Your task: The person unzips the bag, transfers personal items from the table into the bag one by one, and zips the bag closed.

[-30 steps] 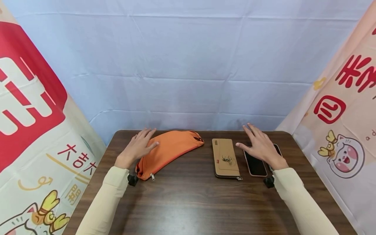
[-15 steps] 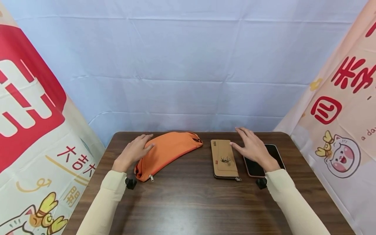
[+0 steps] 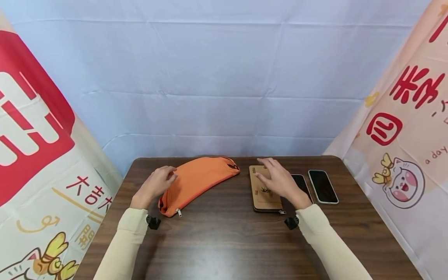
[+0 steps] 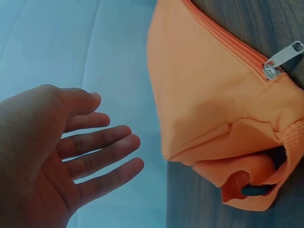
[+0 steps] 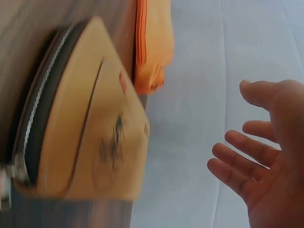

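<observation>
An orange zippered bag [image 3: 201,177] lies at the back left of the wooden table, its metal zipper pull toward me. Beside its left end hovers my left hand [image 3: 155,184], fingers relaxed; the left wrist view shows the hand apart from the bag [image 4: 213,85]. My right hand [image 3: 278,181] is above a tan zippered wallet [image 3: 260,198] and hides part of it. In the right wrist view the fingers are spread loosely, away from the wallet [image 5: 109,128]. Neither hand holds anything.
Right of the wallet lies a dark-screened phone [image 3: 301,184], partly covered by my right hand. Farther right is a second phone [image 3: 323,187] with a pale edge. A pale cloth [image 3: 210,77] hangs behind the table [image 3: 217,241], with printed cloths at both sides.
My right hand has moved left, from over the phones to over the wallet, uncovering the pale-edged phone. My left hand has shifted slightly left and nearer me. The objects stay in place.
</observation>
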### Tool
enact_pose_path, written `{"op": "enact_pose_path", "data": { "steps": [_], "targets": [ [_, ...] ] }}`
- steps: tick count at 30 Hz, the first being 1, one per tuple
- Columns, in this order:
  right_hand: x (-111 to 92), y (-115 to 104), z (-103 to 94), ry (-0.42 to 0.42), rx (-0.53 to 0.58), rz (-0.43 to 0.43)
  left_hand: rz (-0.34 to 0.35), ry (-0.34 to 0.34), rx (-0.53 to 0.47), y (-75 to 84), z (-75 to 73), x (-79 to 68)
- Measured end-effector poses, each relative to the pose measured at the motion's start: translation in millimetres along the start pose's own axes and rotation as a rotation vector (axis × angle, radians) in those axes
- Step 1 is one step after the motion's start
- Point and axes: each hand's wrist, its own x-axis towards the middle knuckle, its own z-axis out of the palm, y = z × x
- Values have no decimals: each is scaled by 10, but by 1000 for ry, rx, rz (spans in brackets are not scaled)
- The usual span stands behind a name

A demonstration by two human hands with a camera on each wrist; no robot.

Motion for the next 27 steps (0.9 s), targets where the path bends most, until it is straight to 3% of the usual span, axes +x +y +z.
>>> {"op": "enact_pose_path", "data": {
  "steps": [14,19,27],
  "targets": [
    [142,-481,372,-16,128,-106,-80,14,-55,-145,148,-8],
    [203,-630,494,-57,185,-110,-124,6,-94,-173,190,4],
    [301,-805,731,-111,188,-118,-164,23,-131,-285,272,-9]
  ]
}}
